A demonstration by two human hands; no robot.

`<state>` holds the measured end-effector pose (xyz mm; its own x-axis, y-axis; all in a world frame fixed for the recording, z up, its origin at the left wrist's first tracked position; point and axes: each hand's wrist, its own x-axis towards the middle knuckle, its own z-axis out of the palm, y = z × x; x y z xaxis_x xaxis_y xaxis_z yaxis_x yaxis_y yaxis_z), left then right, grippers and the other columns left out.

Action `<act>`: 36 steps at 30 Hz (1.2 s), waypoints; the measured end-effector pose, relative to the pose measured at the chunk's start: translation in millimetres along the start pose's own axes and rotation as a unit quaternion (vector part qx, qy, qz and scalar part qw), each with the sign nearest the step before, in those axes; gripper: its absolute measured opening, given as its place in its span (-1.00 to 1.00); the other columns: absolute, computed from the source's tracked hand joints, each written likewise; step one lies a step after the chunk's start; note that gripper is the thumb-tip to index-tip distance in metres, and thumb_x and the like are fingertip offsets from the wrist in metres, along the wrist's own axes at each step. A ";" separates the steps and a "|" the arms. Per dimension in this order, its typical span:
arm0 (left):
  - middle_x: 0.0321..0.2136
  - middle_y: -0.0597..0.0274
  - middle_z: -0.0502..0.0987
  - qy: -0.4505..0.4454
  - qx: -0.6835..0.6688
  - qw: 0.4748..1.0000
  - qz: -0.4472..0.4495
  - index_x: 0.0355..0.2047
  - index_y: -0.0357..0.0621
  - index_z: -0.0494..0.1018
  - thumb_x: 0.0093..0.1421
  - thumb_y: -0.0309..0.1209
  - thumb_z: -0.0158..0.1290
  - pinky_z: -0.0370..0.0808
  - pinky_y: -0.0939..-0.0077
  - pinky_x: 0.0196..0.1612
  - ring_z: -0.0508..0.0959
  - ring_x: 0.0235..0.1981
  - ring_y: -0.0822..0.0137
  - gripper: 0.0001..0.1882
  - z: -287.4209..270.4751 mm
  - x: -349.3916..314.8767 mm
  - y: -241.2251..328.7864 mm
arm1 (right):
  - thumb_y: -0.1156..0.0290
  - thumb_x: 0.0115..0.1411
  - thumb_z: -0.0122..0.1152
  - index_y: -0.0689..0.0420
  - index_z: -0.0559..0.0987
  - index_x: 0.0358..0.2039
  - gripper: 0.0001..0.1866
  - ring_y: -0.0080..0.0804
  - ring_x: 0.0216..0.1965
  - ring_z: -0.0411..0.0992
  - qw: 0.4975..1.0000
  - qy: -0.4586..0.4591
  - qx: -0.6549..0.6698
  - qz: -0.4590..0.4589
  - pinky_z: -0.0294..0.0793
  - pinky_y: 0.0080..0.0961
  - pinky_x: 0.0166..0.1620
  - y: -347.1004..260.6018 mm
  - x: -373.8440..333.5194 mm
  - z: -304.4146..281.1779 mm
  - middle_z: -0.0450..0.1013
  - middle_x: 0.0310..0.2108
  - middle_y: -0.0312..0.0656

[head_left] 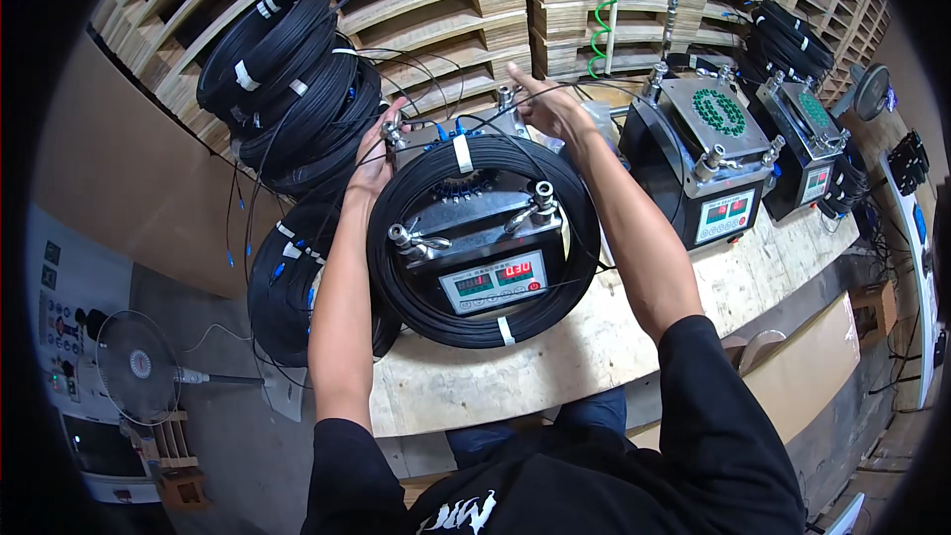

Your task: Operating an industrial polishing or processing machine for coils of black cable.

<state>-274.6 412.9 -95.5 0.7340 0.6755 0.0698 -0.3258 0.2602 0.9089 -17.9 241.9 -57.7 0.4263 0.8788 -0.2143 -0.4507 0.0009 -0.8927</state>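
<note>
Coil (582, 238) (black) lies nearer — left grip (373, 164), right grip (556, 111) beyond.

Bright light fills the table (619, 332), where soft shadows fall; the floor (248, 456) lies dimmer, the pallets (485, 2) curve with fisheye distortion, and the corners go black.

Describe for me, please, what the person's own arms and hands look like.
Short black sleeves end near the elbows, with no markings visible. The forearms are bare, and neither the left hand nor the right hand wears a glove.
</note>
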 end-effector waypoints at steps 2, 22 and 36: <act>-0.17 0.43 0.47 0.021 0.031 0.999 0.006 0.26 -0.18 0.33 0.39 -0.22 0.03 0.44 0.78 -0.23 0.46 -0.32 0.63 -0.49 -2.6 -1.6 2.4 | 0.06 0.25 0.30 0.14 0.50 -0.37 -0.63 -0.60 -0.63 0.24 0.993 -0.069 0.095 0.011 0.29 -0.61 -0.51 10.6 10.0 -9.1 0.33 -0.61 -0.38; -0.30 0.38 0.62 0.024 -0.142 0.989 -0.019 -0.11 -0.01 0.55 0.28 -0.13 0.14 0.52 0.57 -0.24 0.58 -0.33 0.49 -0.71 -18.4 17.7 -21.3 | 0.05 0.28 0.26 0.01 0.38 -0.43 -0.65 -0.65 -0.60 0.24 0.995 -0.093 -0.025 -0.036 0.25 -0.64 -0.55 15.5 37.9 -44.8 0.28 -0.56 -0.44; -0.27 0.26 0.58 0.062 -0.228 0.969 0.067 -0.17 0.03 0.47 0.29 -0.19 0.15 0.49 0.51 -0.15 0.56 -0.17 0.40 -0.79 -11.5 -6.9 -18.2 | 0.03 0.31 0.21 0.00 0.45 -0.39 -0.68 -0.64 -0.54 0.24 0.996 -0.046 -0.063 -0.039 0.31 -0.59 -0.43 19.7 31.3 -28.1 0.27 -0.53 -0.46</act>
<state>-280.6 411.4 -117.3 0.5994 0.7943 0.0988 -0.6634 0.4239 0.6166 8.6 256.0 -93.1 0.3807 0.9181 -0.1105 -0.3149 0.0163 -0.9490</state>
